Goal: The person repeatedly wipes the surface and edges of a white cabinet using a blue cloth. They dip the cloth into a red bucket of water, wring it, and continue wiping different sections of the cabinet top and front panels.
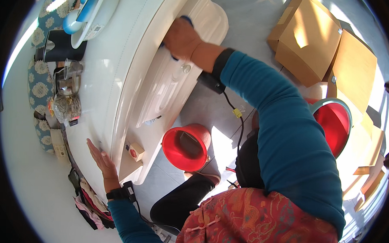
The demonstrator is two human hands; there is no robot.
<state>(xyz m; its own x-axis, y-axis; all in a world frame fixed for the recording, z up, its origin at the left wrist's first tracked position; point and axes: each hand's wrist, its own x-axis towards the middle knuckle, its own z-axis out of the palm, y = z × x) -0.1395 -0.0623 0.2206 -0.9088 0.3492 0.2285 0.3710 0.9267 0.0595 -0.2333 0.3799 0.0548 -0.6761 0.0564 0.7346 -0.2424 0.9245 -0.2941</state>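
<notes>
My right hand [182,39] presses a dark blue cloth [187,20] against the front of a glossy white cabinet [157,88], under its overhanging top. Only edges of the cloth show around the fingers. A round clear knob [185,68] sits on the cabinet front near my wrist. Flat against the white tabletop [98,118], near its front edge, rests my left hand [103,160], its thumb apart from the fingers and nothing held. A small box [136,152] with a red picture stands on a ledge below that edge.
On the floor stands a red bucket [186,147] with dark liquid inside. A second red bucket [331,126] and cardboard boxes [308,38] are at right. A black cable [241,132] crosses near my leg. Glass jugs [69,81] and a white-and-blue object [89,15] sit at the tabletop's back.
</notes>
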